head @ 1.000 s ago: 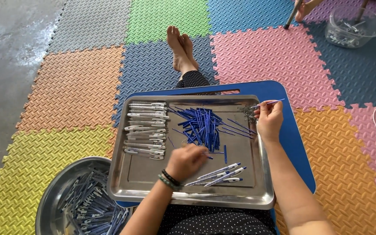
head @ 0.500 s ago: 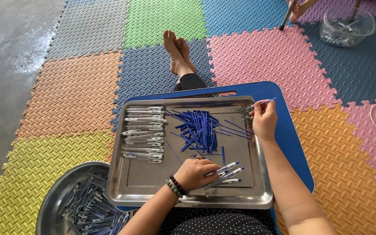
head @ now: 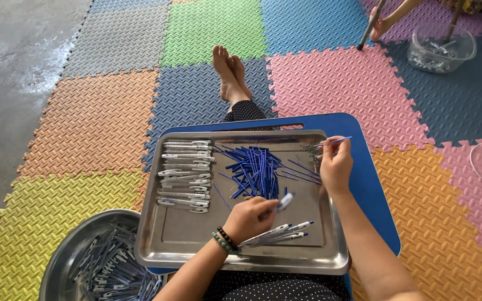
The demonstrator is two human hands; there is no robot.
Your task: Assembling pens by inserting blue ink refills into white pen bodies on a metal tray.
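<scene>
The left hand (head: 250,217) has lifted off the finished pens (head: 277,233) gripping a barrel (head: 284,202), while the right hand (head: 335,165) still pinches a refill (head: 333,141).

A person's left hand (head: 250,217) lifts a pen barrel (head: 284,201) over a steel tray (head: 241,262); the right hand (head: 336,165) pinches a blue refill (head: 333,141) at the tray's far right corner.

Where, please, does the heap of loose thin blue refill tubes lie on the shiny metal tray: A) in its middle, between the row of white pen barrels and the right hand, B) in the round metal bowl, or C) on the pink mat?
A: the heap of blue refill tubes lies mid-tray, with the white pen barrels on one side and the right hand on the other.
</scene>
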